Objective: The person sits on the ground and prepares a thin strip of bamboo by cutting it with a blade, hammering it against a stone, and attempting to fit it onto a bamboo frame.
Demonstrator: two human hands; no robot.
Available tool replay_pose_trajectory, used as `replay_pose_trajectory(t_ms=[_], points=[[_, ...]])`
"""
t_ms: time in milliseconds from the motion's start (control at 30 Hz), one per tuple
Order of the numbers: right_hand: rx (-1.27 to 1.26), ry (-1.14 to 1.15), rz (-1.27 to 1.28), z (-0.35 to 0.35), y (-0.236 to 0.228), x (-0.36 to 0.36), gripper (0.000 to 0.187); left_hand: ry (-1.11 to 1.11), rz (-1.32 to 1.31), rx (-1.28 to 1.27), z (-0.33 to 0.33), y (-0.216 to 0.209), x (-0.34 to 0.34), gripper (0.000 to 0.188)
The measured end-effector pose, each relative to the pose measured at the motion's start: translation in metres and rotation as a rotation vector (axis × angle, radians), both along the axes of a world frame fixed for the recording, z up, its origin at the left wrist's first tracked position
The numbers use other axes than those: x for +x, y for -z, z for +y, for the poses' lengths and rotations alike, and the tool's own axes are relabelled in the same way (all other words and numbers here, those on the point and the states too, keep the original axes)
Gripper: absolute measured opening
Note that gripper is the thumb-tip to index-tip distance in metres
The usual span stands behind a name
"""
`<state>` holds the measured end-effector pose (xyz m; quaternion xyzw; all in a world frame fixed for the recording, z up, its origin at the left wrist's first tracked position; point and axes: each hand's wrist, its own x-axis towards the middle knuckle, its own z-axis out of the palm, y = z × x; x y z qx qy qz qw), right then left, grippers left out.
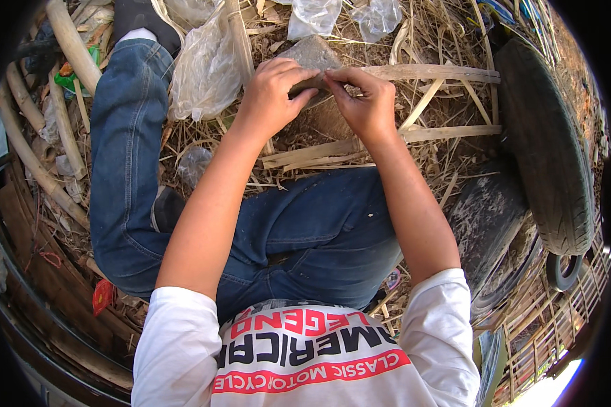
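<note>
Both my hands meet at the top centre, over a grey flat-faced block that looks like stone or concrete. My left hand is closed, with curled fingers and the thumb bent toward the index finger, close to the block's near edge. My right hand pinches thumb and index finger together beside the left fingertips. Whatever lies between the fingers is too small and too hidden to name. A pale split bamboo strip runs rightward from behind my right hand. Another strip lies lower, past my right wrist.
Clear plastic bags lie left of my hands. Worn black tyres stand at the right, above a bamboo lattice. Thick bamboo poles lie at the far left. Dry straw litters the ground around my bent jeans-clad legs.
</note>
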<state>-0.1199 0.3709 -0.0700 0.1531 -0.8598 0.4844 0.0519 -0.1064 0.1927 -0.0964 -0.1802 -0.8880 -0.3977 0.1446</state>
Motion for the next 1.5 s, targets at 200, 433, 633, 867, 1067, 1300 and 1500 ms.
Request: replay_pose_trajectory(t_ms=[200,433,633,867,1067,1300,1500], points=[[0.098,-0.025,0.091,0.000,0.000,0.000,0.012,-0.084,-0.003,0.032,0.008,-0.002,0.002,0.032],[0.065,-0.082,0.197,0.002,0.006,0.000,0.018,-0.157,-0.041,0.046,0.016,-0.002,0.000,0.021],[0.105,-0.132,0.281,0.005,0.008,0.002,0.023,-0.188,-0.046,-0.001,0.018,-0.001,0.001,0.017],[0.105,-0.158,0.257,0.009,0.008,0.002,0.025,-0.216,0.025,0.006,0.021,0.001,0.003,0.020],[0.090,-0.144,0.253,0.008,0.010,0.001,0.026,-0.247,0.031,0.103,0.023,0.004,0.002,0.033],[0.042,-0.109,0.246,0.008,0.013,0.001,0.024,-0.239,0.055,0.015,0.023,0.002,0.005,0.037],[0.096,-0.104,0.282,0.005,0.012,0.001,0.023,-0.231,0.086,-0.014,0.022,0.004,0.004,0.034]])
